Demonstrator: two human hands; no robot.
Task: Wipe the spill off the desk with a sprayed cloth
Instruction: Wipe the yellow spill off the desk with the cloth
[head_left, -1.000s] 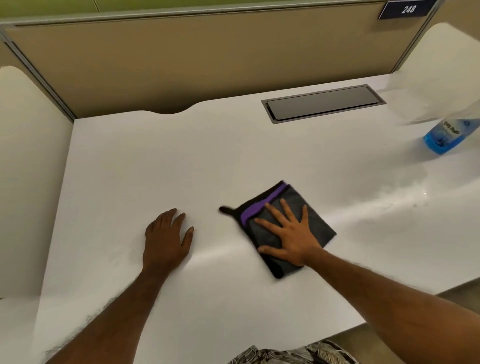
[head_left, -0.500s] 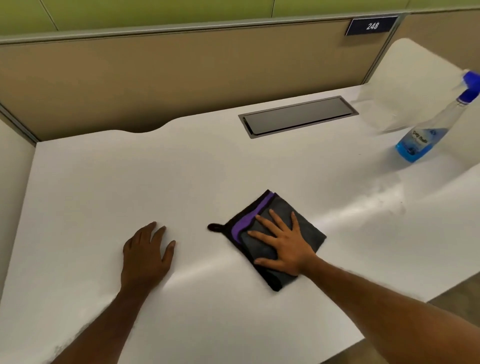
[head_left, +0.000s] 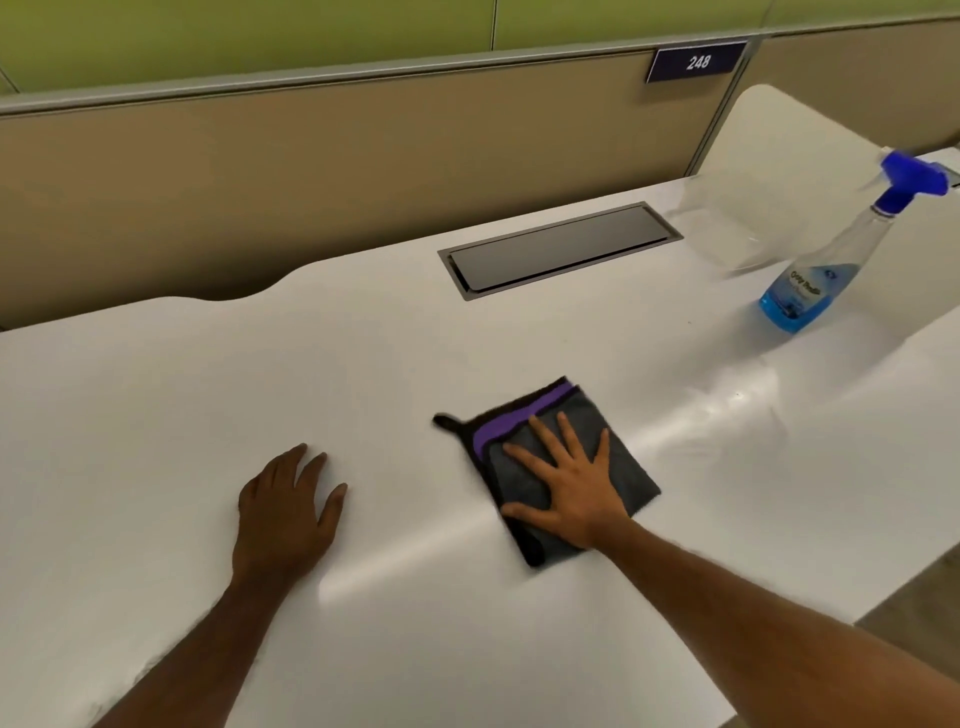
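My right hand (head_left: 571, 493) stays flat, fingers spread, pressing the folded cloth (head_left: 613, 457) on the desk (head_left: 156, 415), as before. My left hand (head_left: 283, 512) still rests palm-down, loosely open, well apart to the left. The spray bottle (head_left: 821, 270) now shows whole at far right; a wet sheen (head_left: 727, 410) lies between it and the cloth.

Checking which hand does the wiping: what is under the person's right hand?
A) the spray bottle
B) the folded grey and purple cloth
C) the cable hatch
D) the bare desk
B: the right hand lies flat, fingers spread, on the folded cloth, while the spray bottle stands apart, far to the right on the desk.
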